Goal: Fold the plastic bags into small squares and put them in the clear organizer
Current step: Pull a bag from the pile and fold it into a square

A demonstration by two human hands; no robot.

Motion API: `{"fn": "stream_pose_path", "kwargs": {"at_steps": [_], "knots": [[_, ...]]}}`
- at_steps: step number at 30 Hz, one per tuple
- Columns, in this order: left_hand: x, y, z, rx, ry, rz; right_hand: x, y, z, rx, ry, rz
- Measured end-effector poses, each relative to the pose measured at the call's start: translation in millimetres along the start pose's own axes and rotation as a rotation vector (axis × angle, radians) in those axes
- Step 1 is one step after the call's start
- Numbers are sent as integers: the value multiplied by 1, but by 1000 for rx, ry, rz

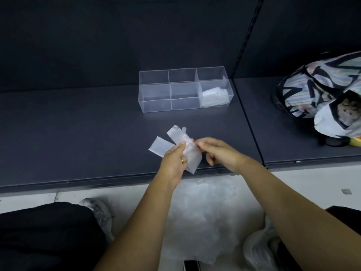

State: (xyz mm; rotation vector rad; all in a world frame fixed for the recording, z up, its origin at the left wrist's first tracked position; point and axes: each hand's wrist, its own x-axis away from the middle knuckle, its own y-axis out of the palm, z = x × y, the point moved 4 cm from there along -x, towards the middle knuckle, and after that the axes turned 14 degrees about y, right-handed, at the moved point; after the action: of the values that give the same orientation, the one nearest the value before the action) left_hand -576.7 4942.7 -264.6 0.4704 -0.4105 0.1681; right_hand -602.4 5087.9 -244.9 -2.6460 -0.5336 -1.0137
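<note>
loose bags [203, 208] underfoot; your left hand [174, 161] and right hand [218, 151] pinch the folded bag [191, 155] (light, probably slippery): hold its creases.

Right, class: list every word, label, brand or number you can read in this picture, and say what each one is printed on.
No text here can be read.
patterned bag: bold black marks that may be lettering, too broken up and blurred to read.
clear organizer: no print visible.
plastic bag being folded: no print visible.
</note>
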Motion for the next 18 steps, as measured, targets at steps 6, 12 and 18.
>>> {"fn": "stream_pose_path", "kwargs": {"at_steps": [6,12,18], "knots": [[-14,-28,-3,52,-43,181,-17,6,14,136,58,145],[-31,-51,18,5,-7,407,-21,6,21,204,51,253],[-14,-65,39,-666,454,533,-27,11,13,258,25,238]]}}
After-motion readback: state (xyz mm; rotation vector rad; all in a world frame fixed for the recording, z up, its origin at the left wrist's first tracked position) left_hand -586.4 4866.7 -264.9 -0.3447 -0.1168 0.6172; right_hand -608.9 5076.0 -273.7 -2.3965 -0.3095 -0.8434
